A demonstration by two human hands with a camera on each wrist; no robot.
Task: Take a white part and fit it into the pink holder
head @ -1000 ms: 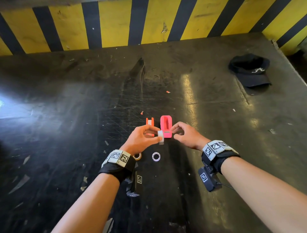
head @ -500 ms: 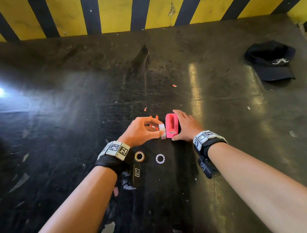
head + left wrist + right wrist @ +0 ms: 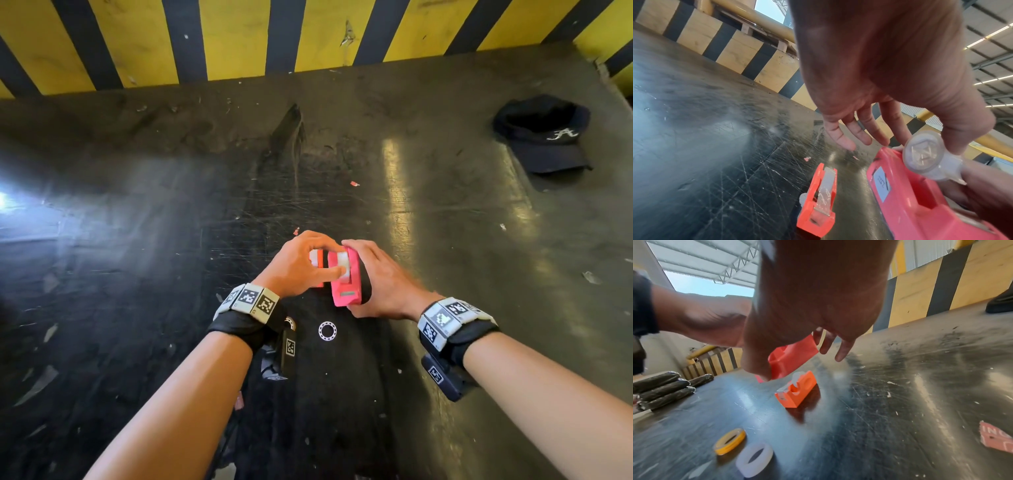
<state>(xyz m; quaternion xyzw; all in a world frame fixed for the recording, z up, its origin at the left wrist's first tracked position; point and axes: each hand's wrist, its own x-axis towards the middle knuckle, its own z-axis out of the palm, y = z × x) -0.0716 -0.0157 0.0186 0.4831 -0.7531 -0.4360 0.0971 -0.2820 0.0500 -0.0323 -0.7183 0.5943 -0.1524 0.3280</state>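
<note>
Fingers (image 3: 970, 141) of the left hand (image 3: 298, 270) pinch a clear spool (image 3: 925, 155); the right hand (image 3: 383, 287) grips the pink dispenser (image 3: 346, 284), where a skewed spool could jam.

Pink tape dispenser (image 3: 346, 286) tilted off the tabletop, just right of the orange dispenser (image 3: 318, 262); clear spool (image 3: 925, 154) at its slot

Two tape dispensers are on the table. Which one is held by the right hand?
The larger pink dispenser, gripped by the right hand. The smaller orange dispenser stands free on the table beside it.
</note>
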